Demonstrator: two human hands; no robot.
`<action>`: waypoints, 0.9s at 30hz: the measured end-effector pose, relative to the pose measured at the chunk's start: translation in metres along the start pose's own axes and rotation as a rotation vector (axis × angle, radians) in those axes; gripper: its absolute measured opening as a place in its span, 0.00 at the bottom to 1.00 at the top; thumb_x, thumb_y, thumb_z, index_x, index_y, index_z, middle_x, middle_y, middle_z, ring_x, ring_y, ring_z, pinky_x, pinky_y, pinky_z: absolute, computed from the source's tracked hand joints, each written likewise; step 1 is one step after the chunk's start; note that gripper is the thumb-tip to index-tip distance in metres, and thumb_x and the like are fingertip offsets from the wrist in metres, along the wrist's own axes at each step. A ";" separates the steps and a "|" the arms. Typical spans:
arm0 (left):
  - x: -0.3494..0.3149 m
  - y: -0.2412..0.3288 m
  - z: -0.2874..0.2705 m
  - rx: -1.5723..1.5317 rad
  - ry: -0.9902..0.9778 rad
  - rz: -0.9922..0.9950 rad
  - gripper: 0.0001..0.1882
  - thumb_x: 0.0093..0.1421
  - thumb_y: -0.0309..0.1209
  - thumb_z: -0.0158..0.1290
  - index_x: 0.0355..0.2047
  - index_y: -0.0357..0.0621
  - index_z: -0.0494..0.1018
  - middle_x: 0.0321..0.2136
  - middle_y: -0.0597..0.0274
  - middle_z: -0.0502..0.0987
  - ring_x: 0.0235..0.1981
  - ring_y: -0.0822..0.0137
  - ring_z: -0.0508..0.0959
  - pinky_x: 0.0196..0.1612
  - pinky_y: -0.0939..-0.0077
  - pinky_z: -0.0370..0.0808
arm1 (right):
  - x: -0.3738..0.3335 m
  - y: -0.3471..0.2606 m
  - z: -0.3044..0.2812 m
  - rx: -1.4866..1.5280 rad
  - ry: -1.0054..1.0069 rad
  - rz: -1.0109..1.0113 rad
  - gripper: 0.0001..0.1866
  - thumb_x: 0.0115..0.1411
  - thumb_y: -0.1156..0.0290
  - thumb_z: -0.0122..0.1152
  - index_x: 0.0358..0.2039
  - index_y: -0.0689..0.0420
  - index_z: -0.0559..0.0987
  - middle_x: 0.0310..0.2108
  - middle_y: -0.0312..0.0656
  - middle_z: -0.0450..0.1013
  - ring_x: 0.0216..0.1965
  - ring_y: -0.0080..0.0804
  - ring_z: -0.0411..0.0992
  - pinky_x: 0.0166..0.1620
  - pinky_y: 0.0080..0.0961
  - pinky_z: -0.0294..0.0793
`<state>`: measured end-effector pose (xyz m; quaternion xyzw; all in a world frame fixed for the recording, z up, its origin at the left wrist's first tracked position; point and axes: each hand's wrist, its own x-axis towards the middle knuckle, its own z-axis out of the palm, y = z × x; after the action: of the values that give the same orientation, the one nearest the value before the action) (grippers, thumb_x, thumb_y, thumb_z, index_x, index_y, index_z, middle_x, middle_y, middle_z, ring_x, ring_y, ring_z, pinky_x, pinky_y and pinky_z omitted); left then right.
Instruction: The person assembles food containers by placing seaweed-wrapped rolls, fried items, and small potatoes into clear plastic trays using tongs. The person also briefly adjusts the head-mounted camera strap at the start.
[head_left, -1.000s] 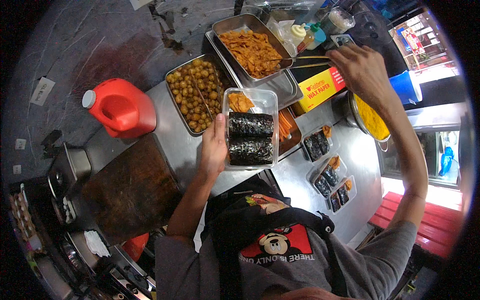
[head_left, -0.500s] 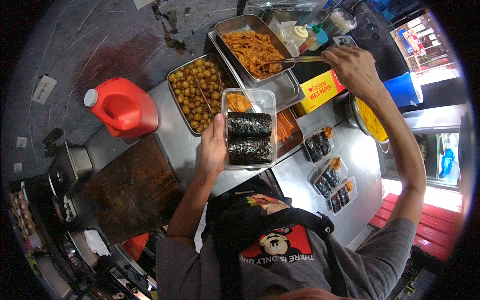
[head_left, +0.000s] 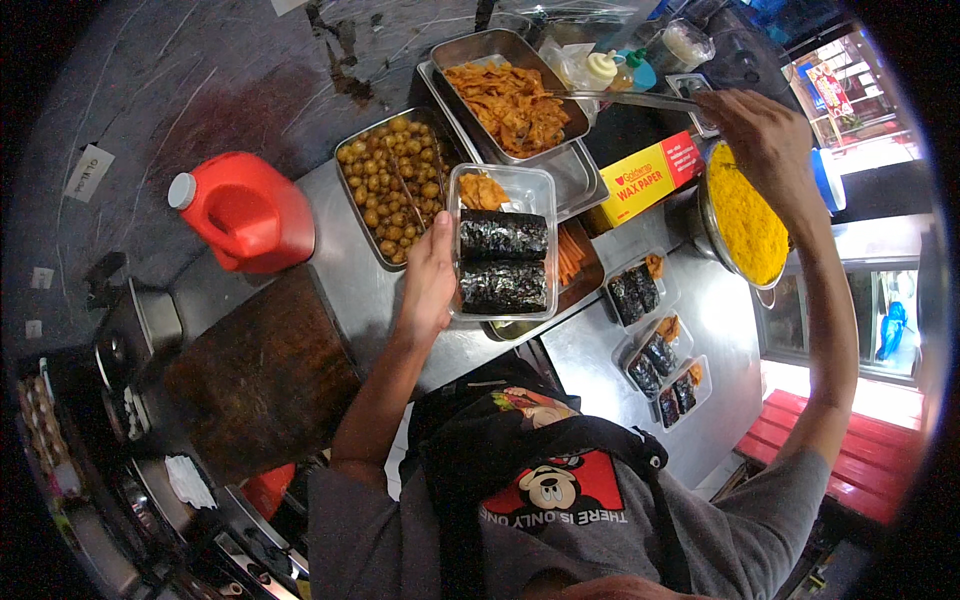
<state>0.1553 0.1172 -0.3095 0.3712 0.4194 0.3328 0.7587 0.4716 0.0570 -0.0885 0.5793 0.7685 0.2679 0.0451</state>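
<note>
At the centre of the frame, our left hand [head_left: 430, 285] grips a clear plastic container [head_left: 533, 192] by its left side, thumb along the edge. Inside lie two black seaweed-wrapped rolls [head_left: 503, 262], one above the other, with a fried orange portion [head_left: 483, 191] in the upper left corner. Right of centre, three more filled containers [head_left: 641, 290] rest on the steel counter [head_left: 715, 340]. At upper right, our right hand [head_left: 757, 135] is closed around metal tongs [head_left: 640, 98], well apart from the held container. The tongs extend left to orange fried strips [head_left: 505, 95] in a steel pan [head_left: 574, 134] at upper centre; we cannot tell whether they pinch any.
</note>
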 end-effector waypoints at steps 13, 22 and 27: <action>-0.003 0.000 0.007 0.021 -0.024 -0.007 0.25 0.71 0.46 0.37 0.44 0.34 0.73 0.34 0.62 0.77 0.32 0.74 0.74 0.39 0.78 0.72 | -0.023 -0.065 -0.048 0.111 -0.058 -0.033 0.13 0.50 0.70 0.61 0.39 0.55 0.78 0.30 0.40 0.75 0.31 0.36 0.75 0.32 0.31 0.73; -0.001 -0.007 0.001 0.016 -0.029 -0.031 0.26 0.70 0.47 0.37 0.43 0.35 0.74 0.34 0.62 0.77 0.32 0.74 0.75 0.39 0.78 0.73 | -0.026 -0.099 -0.065 0.032 -0.133 -0.061 0.16 0.52 0.71 0.63 0.43 0.54 0.76 0.29 0.35 0.74 0.29 0.27 0.72 0.28 0.26 0.67; 0.000 -0.009 -0.005 -0.057 -0.042 -0.031 0.26 0.70 0.47 0.36 0.44 0.34 0.73 0.35 0.61 0.78 0.33 0.73 0.76 0.38 0.77 0.74 | -0.024 -0.096 -0.077 0.064 -0.127 -0.027 0.12 0.52 0.72 0.63 0.39 0.55 0.77 0.27 0.36 0.73 0.26 0.27 0.72 0.26 0.25 0.67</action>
<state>0.1528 0.1137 -0.3188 0.3498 0.3996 0.3248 0.7826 0.3666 -0.0101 -0.0732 0.5857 0.7801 0.2053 0.0787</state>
